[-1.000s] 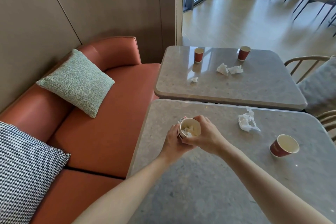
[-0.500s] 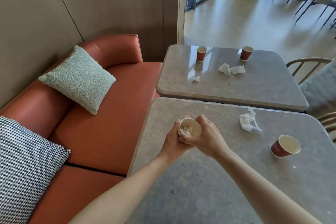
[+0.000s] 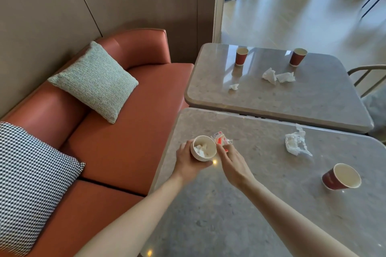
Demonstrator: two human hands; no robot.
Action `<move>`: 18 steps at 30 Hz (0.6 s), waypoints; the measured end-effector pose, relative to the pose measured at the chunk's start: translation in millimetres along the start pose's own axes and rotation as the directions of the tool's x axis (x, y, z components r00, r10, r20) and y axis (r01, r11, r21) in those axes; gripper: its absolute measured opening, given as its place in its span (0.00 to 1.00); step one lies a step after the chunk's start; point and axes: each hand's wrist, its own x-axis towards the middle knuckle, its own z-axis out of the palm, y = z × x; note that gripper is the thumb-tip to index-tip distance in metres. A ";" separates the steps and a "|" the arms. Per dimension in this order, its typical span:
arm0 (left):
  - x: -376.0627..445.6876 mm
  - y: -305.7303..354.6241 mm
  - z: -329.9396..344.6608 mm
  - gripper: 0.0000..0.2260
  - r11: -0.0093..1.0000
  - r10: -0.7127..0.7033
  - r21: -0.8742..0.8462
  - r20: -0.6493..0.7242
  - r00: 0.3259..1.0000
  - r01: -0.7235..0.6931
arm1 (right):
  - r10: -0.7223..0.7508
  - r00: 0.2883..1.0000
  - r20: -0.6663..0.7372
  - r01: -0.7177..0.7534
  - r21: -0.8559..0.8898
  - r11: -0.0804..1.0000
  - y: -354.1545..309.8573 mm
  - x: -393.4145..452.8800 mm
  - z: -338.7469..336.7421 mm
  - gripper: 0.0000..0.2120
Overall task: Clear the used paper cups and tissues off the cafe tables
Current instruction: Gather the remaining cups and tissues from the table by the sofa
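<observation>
Near table (image 3: 240, 204): left hand (image 3: 188, 161) grip clamps cup (image 3: 203, 148); right hand (image 3: 235, 162) fingertips hidden, grip unclear.

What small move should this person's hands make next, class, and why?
Probably the right hand drops the small red-and-white wrapper into the tissue-filled paper cup that the left hand holds: the wrapper is pinched right at the cup's rim.

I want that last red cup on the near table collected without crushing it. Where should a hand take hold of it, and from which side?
Grip the red cup around its side wall, just below the rim, coming from above and the person's side. It stands upright with its mouth open and bare near table all round, so fingers and thumb can likely wrap the wall. The right hand is nearer.
</observation>
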 end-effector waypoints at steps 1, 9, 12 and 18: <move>5.6 -1.8 -3.6 0.32 0.999 -0.022 0.041 -0.037 0.999 0.023 | 0.062 0.998 0.000 -0.062 -0.001 0.998 8.2 6.0 1.3 0.33; 26.5 -9.6 -6.0 0.33 0.995 -0.100 -0.001 -0.052 0.994 0.101 | 0.194 0.978 0.076 -0.171 -0.240 0.956 47.6 45.7 8.7 0.20; 32.9 -8.2 -2.6 0.32 0.994 -0.103 -0.035 -0.044 0.994 0.101 | 0.192 0.980 0.049 -0.174 -0.251 0.952 49.0 62.1 10.4 0.17; 48.0 -18.5 -2.9 0.30 0.991 -0.120 -0.071 -0.025 0.992 0.118 | 0.129 0.989 -0.068 -0.140 -0.211 0.967 46.1 91.9 11.2 0.17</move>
